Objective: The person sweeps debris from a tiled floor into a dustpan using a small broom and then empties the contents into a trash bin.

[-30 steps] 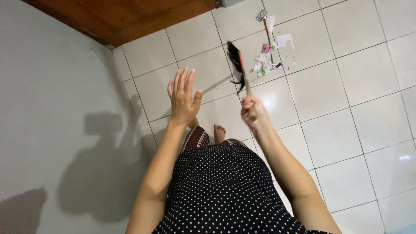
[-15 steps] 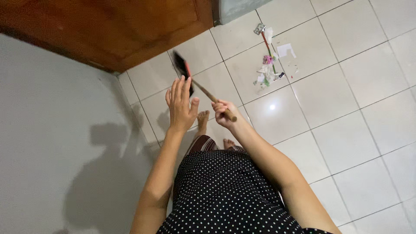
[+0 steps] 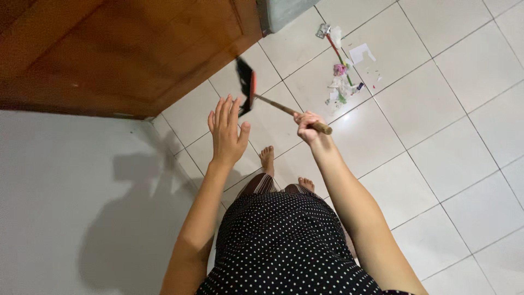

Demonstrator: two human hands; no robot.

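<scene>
My right hand (image 3: 309, 125) grips the wooden handle of a small broom (image 3: 246, 87) whose black bristle head with a red band points up and to the left. The broom head hangs just above the fingertips of my left hand (image 3: 226, 133), which is raised with its fingers spread and holds nothing. Both arms reach out over my black polka-dot dress (image 3: 286, 246), and my bare feet (image 3: 267, 158) stand on the white tiled floor (image 3: 436, 109).
A brown wooden door (image 3: 120, 54) fills the upper left, and a grey wall (image 3: 65, 207) runs down the left side. A small heap of litter and paper scraps (image 3: 343, 82) lies on the tiles at the upper right, below a grey object (image 3: 281, 11).
The broom head has swung from the right, near the litter, to the left above my left hand. The view has tilted so more of the door shows.
</scene>
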